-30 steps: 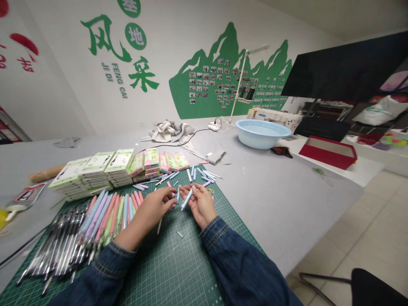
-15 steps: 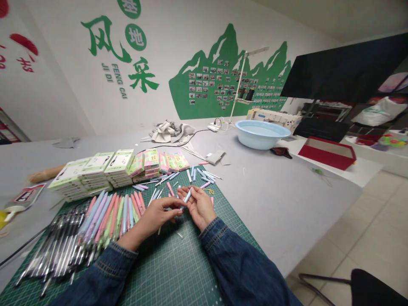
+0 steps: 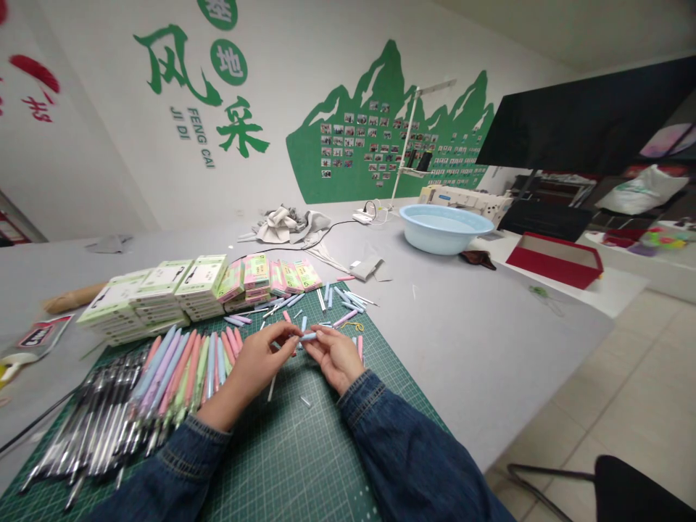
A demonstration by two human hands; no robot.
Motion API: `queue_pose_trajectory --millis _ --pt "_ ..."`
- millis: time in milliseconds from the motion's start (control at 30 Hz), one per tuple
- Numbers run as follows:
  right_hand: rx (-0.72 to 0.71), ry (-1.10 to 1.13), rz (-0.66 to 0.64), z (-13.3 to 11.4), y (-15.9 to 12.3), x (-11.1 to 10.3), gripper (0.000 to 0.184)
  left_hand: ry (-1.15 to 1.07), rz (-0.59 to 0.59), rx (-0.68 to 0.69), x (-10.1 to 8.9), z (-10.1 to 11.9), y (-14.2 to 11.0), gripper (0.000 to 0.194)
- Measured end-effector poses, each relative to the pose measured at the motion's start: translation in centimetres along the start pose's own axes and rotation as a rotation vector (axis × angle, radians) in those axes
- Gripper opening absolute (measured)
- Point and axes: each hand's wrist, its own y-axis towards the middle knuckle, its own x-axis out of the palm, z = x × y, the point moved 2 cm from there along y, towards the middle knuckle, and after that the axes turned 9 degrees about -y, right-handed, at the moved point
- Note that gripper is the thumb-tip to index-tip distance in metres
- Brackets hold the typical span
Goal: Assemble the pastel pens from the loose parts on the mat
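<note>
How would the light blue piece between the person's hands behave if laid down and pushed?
The light blue piece would probably roll, being slim and rounded. It looks straight, so likely stiff, and small in the right hand, so likely light.

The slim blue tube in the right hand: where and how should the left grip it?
Probably pinch the slim blue tube at its left end, from the left: it lies nearly crosswise, that end towards the left hand, the right hand covering the other.

White wall point(image 3: 304, 43) with green mountain mural point(image 3: 304, 167); large black screen point(image 3: 587, 116) at right; pale tiled floor point(image 3: 625, 370); black chair point(image 3: 641, 493).
</note>
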Motion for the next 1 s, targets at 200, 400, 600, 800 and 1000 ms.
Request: queue_pose_trajectory --millis 200,400,600,800,1000 --pt "-0.024 0.030 -0.058 0.7 0.4 -0.1 0.012 0.089 0.072 0.013 -0.5 -0.5 0.2 0.025" --pt "-0.116 -0.100 0.017 0.1 0.0 -0.2 0.015 0.086 0.032 -0.065 -0.3 -2.1 0.1 0.026" --pt "-0.107 -0.092 0.051 0.1 0.0 -0.2 0.015 0.124 -0.003 -0.067 -0.3 -1.8 0.1 0.026" --pt "-0.210 -0.340 0.010 -0.1 -0.3 0.1 0.022 0.214 -0.069 -0.093 0.8 -2.5 0.0 0.017" --pt "-0.438 -0.634 -0.076 -0.4 -0.8 1.1 0.029 0.202 -0.111 -0.125 2.4 -3.3 0.1 0.018"
